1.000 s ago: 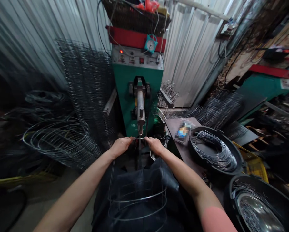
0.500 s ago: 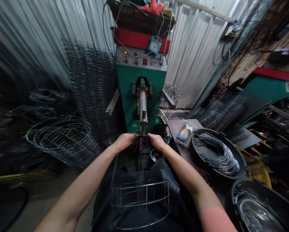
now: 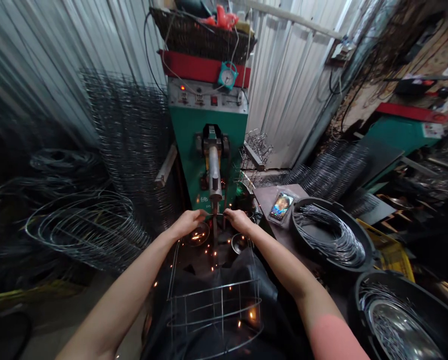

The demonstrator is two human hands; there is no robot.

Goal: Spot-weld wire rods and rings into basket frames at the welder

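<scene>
A wire basket frame (image 3: 222,300) of thin bright metal hangs over my lap, its upper wires running up to both hands. My left hand (image 3: 189,222) pinches the frame's wire just left of the electrode on a green spot welding machine (image 3: 182,135). On the other side, my right hand (image 3: 239,220) is closed on the same wire. Between them the wire lies at the electrode tip (image 3: 215,202), under the machine's grey arm. Orange sparks (image 3: 212,254) scatter below the tip and over the frame. My fingertips are partly hidden.
Stacked wire frames (image 3: 130,150) stand at left, beside loose wire hoops (image 3: 85,225). At right, a small table (image 3: 261,192) bears a phone (image 3: 282,206) and a black tub (image 3: 297,240) of wire rings. Another tub (image 3: 355,310) holds a metal bowl. A small bowl (image 3: 239,243) sits below my right hand.
Sparks now fly from the electrode, where none showed before. Both hands keep their hold on the wire frame. The whole view has shifted slightly, with the machine further left.
</scene>
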